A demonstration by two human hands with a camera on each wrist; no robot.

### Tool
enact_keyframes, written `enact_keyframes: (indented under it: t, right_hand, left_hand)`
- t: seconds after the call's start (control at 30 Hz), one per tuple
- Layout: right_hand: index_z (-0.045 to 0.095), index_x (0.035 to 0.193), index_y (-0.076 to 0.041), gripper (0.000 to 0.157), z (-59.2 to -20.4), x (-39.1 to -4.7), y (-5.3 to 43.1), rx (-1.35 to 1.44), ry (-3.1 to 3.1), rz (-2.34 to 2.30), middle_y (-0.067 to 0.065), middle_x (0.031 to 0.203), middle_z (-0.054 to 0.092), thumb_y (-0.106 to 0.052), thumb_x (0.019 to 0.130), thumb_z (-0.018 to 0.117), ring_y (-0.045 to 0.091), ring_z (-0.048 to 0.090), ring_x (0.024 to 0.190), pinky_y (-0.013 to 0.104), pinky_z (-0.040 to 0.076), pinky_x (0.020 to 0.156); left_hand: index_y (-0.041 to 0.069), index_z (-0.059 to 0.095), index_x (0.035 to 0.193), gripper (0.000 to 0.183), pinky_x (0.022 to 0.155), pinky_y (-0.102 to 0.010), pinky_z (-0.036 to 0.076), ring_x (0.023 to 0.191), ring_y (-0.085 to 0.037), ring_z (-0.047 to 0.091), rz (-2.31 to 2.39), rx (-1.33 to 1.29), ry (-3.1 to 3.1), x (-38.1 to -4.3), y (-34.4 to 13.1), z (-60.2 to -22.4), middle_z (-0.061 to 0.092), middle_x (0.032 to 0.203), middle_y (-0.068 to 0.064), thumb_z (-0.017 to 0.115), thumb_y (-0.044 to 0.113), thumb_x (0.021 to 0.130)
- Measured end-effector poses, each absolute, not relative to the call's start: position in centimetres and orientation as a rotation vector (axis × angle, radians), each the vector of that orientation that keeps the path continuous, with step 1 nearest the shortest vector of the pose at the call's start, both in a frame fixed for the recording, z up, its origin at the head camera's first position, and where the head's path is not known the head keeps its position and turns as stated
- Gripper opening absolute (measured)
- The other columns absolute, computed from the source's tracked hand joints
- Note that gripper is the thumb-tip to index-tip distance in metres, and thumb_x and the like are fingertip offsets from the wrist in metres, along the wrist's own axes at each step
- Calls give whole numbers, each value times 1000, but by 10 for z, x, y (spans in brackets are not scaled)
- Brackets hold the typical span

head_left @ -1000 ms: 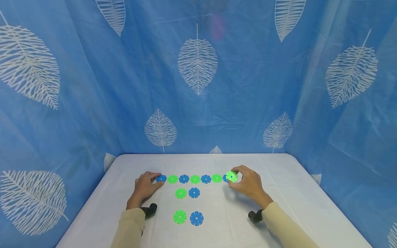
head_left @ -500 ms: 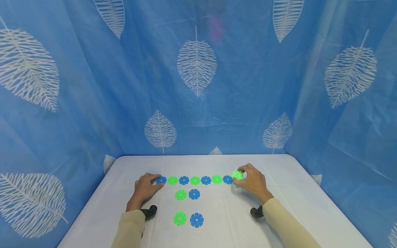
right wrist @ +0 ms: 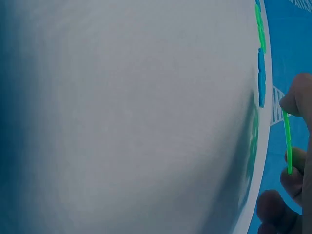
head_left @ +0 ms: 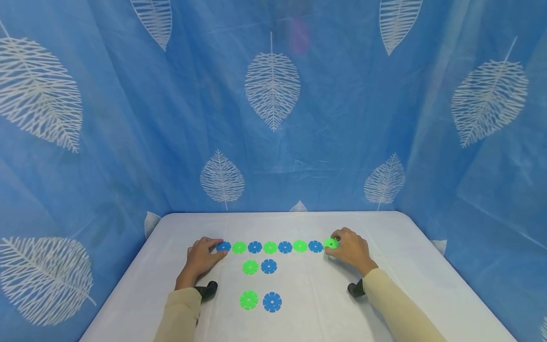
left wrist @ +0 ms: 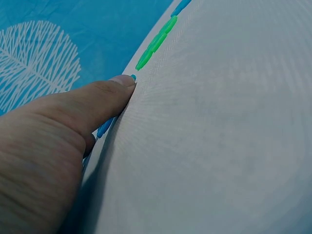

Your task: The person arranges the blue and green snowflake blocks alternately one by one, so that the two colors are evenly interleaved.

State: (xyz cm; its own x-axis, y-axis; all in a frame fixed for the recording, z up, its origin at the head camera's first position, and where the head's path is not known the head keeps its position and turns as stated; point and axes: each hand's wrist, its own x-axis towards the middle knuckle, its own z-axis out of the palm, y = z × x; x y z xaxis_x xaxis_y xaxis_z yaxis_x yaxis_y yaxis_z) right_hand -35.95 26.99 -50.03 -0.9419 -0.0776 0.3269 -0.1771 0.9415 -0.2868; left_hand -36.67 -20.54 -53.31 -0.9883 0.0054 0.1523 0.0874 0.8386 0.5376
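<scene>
Blue and green notched plastic discs lie in an alternating row across the white table. At the row's left end, my left hand [head_left: 200,260] holds the blue disc [head_left: 223,246] between thumb and index finger; in the left wrist view the thumb [left wrist: 105,100] hides most of it. My right hand [head_left: 352,250] pinches a green disc [head_left: 331,243] by its edges, just right of the last blue disc [head_left: 315,246]. In the right wrist view this green disc [right wrist: 288,141] appears edge-on, held above the table with a shadow beneath.
Nearer the body lie two pairs of loose discs: a green disc [head_left: 250,267] beside a blue disc [head_left: 268,266], and a green disc [head_left: 249,300] beside a blue disc [head_left: 272,302]. A blue leaf-patterned curtain [head_left: 273,156] stands behind the white table [head_left: 316,308].
My right hand has moved right with the green disc, from over the last blue disc to beside it, and the disc lies flatter now. My left hand stays where it was.
</scene>
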Motion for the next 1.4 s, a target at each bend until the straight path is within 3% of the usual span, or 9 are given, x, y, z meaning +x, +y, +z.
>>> enact_keyframes:
  t: [0.4, 0.7, 1.0, 1.4]
  right_hand:
    - [73, 110, -11, 51, -499, -364, 267, 75, -2921, 467, 8, 103, 69, -47, 73, 79, 24, 66, 87, 48, 54, 71]
    - [73, 114, -10, 49, -500, -361, 268, 88, -2923, 553, 8, 104, 70, -41, 78, 80, 26, 66, 91, 48, 54, 72]
    - [72, 121, -9, 46, -506, -364, 271, 87, -2961, 660, 9, 115, 70, -37, 85, 78, 33, 64, 112, 55, 51, 91]
    - [70, 125, -9, 49, -511, -357, 269, 115, -2981, 650, 10, 115, 66, -37, 86, 75, 31, 64, 109, 54, 52, 87]
  left_hand:
    - [20, 67, 133, 54, 96, -52, 34, 121, -34, 53, -858, -87, -2862, -368, -205, -530, 62, 127, -13, 75, 46, 87]
    - [20, 67, 133, 53, 94, -51, 34, 120, -33, 53, -847, -93, -2864, -369, -205, -529, 62, 127, -12, 74, 47, 87]
    - [20, 67, 133, 53, 94, -51, 34, 120, -33, 53, -837, -88, -2867, -369, -205, -528, 62, 126, -11, 74, 46, 87]
    - [20, 67, 132, 53, 94, -50, 34, 120, -33, 53, -857, -84, -2875, -365, -205, -532, 62, 125, -12, 74, 46, 87]
